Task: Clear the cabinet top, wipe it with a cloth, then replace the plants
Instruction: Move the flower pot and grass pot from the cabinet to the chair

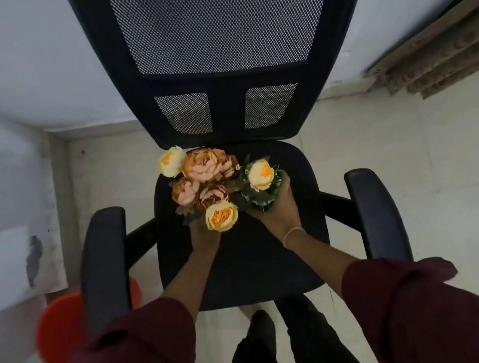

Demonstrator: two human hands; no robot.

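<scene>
Flowers crowd the back half of a black office chair's seat [247,268] — a larger bunch [207,166] of peach and yellow blooms toward the seat's left, and a small plant [260,175] with one yellow bloom and green leaves just beside it on the right, their leaves touching. The left hand [204,236] reaches under the larger bunch from the front edge and appears to grip its base, though a yellow bloom hides most of the fingers. The right hand [278,212] curls round the small plant's base, fingers wrapped about it. Whether either base rests on the seat cannot be told. A mesh backrest [219,27] rises behind the flowers and armrests [376,211] flank the seat. A blurred red object [58,327] lies on the floor beyond the seat's front-left corner.
</scene>
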